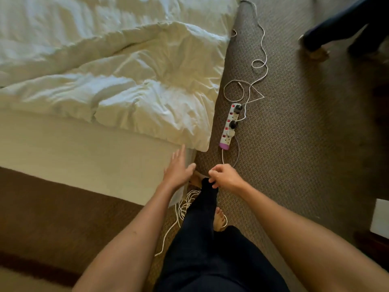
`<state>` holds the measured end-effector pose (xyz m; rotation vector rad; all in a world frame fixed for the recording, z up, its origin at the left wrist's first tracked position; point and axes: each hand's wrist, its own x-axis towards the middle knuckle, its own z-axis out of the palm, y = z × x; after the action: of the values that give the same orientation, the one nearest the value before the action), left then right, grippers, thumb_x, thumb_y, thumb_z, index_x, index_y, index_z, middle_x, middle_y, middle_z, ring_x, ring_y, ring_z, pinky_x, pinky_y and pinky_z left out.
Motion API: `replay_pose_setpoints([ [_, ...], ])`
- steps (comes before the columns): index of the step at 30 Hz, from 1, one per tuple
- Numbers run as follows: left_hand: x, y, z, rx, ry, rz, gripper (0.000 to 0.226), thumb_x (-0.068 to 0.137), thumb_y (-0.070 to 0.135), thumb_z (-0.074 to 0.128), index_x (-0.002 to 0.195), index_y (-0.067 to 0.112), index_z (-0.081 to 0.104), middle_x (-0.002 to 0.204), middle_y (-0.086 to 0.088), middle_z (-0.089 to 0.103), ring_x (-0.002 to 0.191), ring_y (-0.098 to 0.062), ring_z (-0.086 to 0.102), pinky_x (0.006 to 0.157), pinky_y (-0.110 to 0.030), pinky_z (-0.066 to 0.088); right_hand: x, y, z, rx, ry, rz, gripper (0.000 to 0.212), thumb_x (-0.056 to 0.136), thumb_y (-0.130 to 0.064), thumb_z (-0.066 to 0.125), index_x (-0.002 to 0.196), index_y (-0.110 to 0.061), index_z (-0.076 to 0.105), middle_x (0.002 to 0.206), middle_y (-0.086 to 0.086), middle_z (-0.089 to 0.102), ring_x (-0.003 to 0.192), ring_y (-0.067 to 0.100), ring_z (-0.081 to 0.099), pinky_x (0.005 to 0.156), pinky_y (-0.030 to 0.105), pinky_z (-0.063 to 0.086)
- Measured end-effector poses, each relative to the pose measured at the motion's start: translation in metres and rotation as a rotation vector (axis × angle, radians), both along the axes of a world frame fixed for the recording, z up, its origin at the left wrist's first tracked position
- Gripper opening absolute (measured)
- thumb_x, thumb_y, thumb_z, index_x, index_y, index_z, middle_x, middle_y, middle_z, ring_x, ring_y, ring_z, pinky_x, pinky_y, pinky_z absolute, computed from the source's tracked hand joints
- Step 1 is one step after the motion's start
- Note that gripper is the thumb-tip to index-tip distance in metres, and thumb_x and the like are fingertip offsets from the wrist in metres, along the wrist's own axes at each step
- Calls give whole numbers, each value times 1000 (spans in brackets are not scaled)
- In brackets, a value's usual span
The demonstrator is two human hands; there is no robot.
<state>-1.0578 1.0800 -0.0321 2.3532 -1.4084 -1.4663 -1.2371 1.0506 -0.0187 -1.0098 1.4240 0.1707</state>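
Observation:
A rumpled white duvet (pixel 117 81) covers the bed, its corner hanging over the mattress edge (pixel 84 157). My left hand (pixel 179 168) reaches toward that corner with fingers straight and spread, holding nothing. My right hand (pixel 224 177) hovers over the carpet beside it with fingers loosely curled; nothing shows in its grip. My legs in dark trousers (pixel 202 228) and my bare feet stand below the hands.
A white and purple power strip (pixel 229 125) with plugs lies on the brown carpet (pixel 294 144) beside the bed, white cables (pixel 260 66) looping away from it. More white cable (pixel 185 205) is bundled by my feet. Another person's dark-trousered legs (pixel 336 28) stand at top right.

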Motion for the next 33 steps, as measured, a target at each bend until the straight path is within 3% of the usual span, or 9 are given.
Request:
replay_pose_setpoints([
  [6, -29, 96, 82, -72, 89, 224, 74, 95, 27, 56, 156, 17, 15, 159, -11, 25, 145, -29, 27, 115, -37, 25, -3, 71, 63, -108, -52, -102, 16, 98, -18, 53, 96, -8, 65, 90, 15, 72, 67, 18, 67, 57, 24, 54],
  [8, -26, 115, 104, -98, 83, 237, 71, 95, 26, 56, 155, 18, 19, 157, -12, 31, 141, -30, 33, 111, -35, 30, 2, 95, 69, -84, -75, -97, 15, 97, -19, 54, 91, -11, 65, 89, 15, 72, 67, 20, 67, 54, 27, 54],
  [12, 3, 156, 131, -65, 68, 251, 68, 93, 22, 56, 153, 19, 24, 153, -15, 37, 136, -32, 40, 106, -37, 37, 26, 137, 77, -93, -68, 38, 14, 95, -19, 54, 86, -16, 64, 89, 11, 73, 70, 19, 68, 44, 19, 44],
  [18, 76, 212, 145, -14, 51, 386, 61, 96, 24, 56, 150, 17, 30, 149, -14, 42, 129, -29, 47, 96, -31, 40, 89, 178, 92, -108, -117, 91, 26, 101, -25, 48, 84, -11, 61, 76, 9, 66, 59, 18, 62, 43, 21, 44],
  [21, 113, 230, 149, -11, 82, 452, 57, 95, 23, 57, 148, 15, 36, 147, -15, 45, 132, -28, 45, 101, -30, 39, 126, 191, 92, -113, -143, 103, 34, 103, -35, 45, 85, -9, 59, 72, 9, 64, 56, 20, 60, 48, 26, 45],
  [25, 169, 241, 150, -59, 118, 452, 54, 96, 21, 56, 146, 15, 39, 143, -15, 47, 129, -27, 47, 94, -23, 37, 192, 202, 98, -118, -124, 97, 39, 104, -41, 40, 91, -9, 57, 82, 12, 66, 62, 21, 62, 57, 30, 48],
  [29, 258, 254, 148, -71, 119, 390, 52, 96, 20, 55, 146, 14, 40, 144, -15, 47, 126, -26, 49, 86, -20, 35, 275, 215, 110, -186, -109, 27, 44, 104, -41, 39, 103, -3, 62, 101, 21, 69, 72, 25, 65, 52, 25, 46],
  [31, 304, 266, 149, -71, 86, 392, 51, 96, 19, 54, 145, 14, 42, 141, -14, 50, 116, -23, 56, 82, -21, 38, 315, 226, 120, -190, -129, 1, 47, 105, -39, 39, 111, 3, 61, 105, 24, 68, 75, 27, 65, 49, 22, 46],
  [33, 342, 273, 158, -76, 79, 376, 49, 96, 18, 53, 144, 15, 44, 136, -13, 53, 94, -18, 58, 67, -22, 42, 349, 235, 131, -183, -157, -73, 48, 105, -39, 39, 113, 3, 61, 106, 23, 68, 73, 25, 65, 47, 19, 46],
])
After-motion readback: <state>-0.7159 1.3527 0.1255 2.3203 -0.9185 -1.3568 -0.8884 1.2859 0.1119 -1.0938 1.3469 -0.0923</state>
